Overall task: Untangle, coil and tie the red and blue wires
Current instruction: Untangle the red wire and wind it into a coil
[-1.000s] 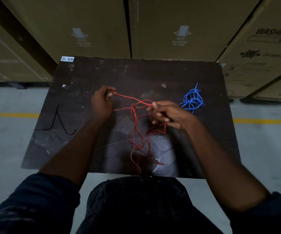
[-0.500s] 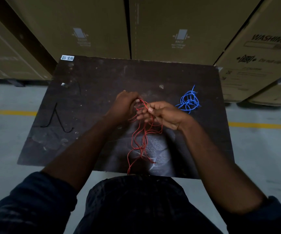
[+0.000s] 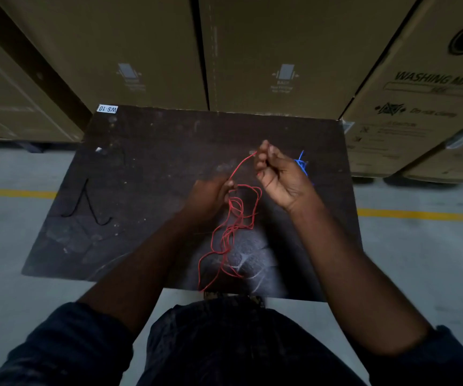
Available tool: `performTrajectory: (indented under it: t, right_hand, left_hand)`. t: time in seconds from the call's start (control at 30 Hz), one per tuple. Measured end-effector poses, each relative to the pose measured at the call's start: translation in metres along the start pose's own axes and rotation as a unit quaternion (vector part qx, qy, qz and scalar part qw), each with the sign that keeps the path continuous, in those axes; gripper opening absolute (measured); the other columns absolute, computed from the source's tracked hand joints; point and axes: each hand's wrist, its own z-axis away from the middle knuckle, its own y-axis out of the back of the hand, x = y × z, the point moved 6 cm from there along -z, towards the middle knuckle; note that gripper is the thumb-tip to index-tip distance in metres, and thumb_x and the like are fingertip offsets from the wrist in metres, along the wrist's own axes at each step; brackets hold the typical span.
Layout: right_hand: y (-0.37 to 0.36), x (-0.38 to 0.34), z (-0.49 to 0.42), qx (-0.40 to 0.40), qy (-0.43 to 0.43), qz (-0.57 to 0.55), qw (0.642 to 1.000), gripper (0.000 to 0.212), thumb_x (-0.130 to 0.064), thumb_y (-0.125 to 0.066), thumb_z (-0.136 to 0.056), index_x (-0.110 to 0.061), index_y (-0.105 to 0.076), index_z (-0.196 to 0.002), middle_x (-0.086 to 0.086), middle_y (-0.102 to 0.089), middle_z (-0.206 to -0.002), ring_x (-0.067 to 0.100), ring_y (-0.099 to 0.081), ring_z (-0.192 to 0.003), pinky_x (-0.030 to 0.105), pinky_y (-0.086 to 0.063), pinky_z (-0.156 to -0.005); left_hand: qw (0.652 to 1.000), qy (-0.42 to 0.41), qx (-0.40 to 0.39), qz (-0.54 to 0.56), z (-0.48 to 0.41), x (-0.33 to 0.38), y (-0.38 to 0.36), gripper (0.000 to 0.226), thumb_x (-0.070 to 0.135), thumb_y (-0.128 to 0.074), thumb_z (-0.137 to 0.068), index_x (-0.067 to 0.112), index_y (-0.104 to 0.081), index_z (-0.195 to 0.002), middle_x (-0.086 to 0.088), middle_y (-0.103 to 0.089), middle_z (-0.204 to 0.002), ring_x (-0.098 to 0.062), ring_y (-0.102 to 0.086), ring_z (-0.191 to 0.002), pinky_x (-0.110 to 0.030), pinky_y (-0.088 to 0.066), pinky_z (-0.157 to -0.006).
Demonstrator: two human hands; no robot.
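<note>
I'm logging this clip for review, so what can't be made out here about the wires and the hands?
Head view, blue wire: mostly hidden behind the right hand; tangled or coiled, cannot tell.
Head view, left hand: in shadow; how its fingers hold the red wire is unclear.
Head view, cardboard box: its print is cut off by the right edge.

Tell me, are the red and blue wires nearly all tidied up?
Nothing looks coiled or tied yet. The thin red wire hangs in tangled loops: the right hand pinches one end high, the left hand grips it lower. The thin blue wire lies on the dark table, mostly hidden behind the right hand. Both seem to need coiling and tying.
</note>
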Motion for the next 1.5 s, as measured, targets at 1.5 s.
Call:
performTrajectory:
  t: [1.5]
  right_hand:
    - [-0.064, -0.028, -0.046, 0.036, 0.132, -0.11, 0.984, 0.03, -0.014, -0.027, -0.104, -0.006, -0.05, -0.087, 0.01, -0.073, -0.071, 0.022, -0.072, -0.066, 0.03, -0.059, -0.06]
  left_hand:
    - [0.989, 0.056, 0.054, 0.126, -0.013, -0.013, 0.048, 0.031, 0.038, -0.038, -0.098, 0.026, -0.056, -0.075, 0.008, -0.055, -0.059, 0.002, -0.053, -0.056, -0.023, -0.039, -0.062]
